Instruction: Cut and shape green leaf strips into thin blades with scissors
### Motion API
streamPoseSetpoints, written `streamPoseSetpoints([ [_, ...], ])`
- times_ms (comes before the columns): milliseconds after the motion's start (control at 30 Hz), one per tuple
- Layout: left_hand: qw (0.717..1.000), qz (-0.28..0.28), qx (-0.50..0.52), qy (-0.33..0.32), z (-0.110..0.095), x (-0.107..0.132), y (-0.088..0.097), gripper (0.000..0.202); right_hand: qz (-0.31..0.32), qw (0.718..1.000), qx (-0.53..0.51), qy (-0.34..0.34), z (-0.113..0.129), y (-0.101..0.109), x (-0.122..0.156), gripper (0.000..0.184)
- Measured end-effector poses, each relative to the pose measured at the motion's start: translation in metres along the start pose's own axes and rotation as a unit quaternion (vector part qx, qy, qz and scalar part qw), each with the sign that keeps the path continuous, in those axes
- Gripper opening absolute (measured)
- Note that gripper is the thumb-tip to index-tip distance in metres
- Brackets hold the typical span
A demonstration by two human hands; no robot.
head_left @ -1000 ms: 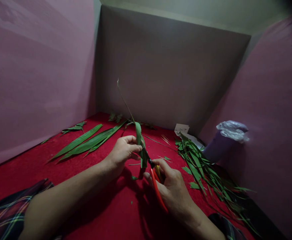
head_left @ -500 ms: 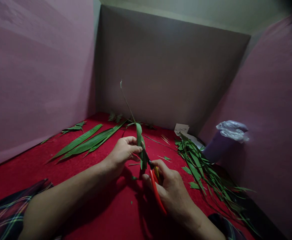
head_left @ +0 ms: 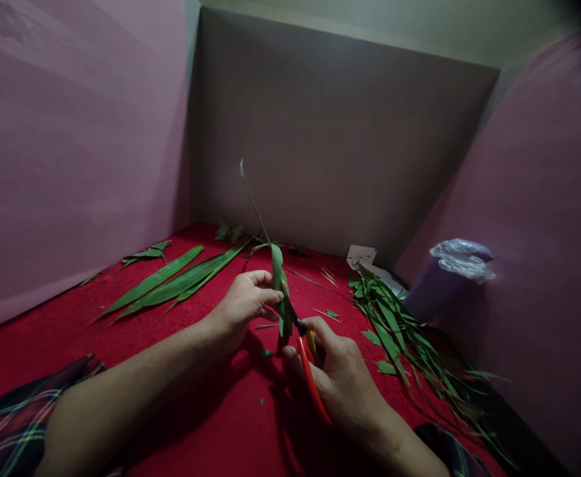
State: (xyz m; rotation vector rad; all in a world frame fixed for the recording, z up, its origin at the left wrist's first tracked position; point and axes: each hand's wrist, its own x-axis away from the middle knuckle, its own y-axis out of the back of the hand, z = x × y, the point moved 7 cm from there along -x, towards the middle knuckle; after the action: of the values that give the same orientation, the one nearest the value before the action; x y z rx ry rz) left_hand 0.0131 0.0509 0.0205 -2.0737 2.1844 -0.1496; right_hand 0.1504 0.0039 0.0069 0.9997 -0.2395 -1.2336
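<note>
Between the thumb and fingers of my left hand (head_left: pixel 250 305) is a folded green leaf (head_left: pixel 277 262), held upright above the red cloth. A thin stem (head_left: pixel 253 202) rises from its top and leans to the left. My right hand (head_left: pixel 342 371) grips a pair of scissors (head_left: pixel 313 384) with red and yellow handles. The dark blades lie against the lower right side of the leaf, close to my left fingertips. How far the blades are apart is hard to make out.
Long leaves (head_left: pixel 175 281) lie on the red cloth (head_left: pixel 211 391) to the left. A heap of cut leaves (head_left: pixel 399 324) spreads along the right, beside a purple bin (head_left: pixel 426 291) with a plastic liner. Thin sticks (head_left: pixel 328 276) and a white card (head_left: pixel 361 255) lie farther back.
Almost nothing differs. Both hands, the leaf and the scissors keep practically the same positions.
</note>
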Motion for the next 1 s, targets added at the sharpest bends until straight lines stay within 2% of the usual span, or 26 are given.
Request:
streamPoseSetpoints([
  [1000,1.0,0.009,0.003,-0.009,-0.0004,0.0004,-0.0008,0.013,0.002,1.0,0.023,0.018,0.0031,-0.0005,0.0009,0.02],
])
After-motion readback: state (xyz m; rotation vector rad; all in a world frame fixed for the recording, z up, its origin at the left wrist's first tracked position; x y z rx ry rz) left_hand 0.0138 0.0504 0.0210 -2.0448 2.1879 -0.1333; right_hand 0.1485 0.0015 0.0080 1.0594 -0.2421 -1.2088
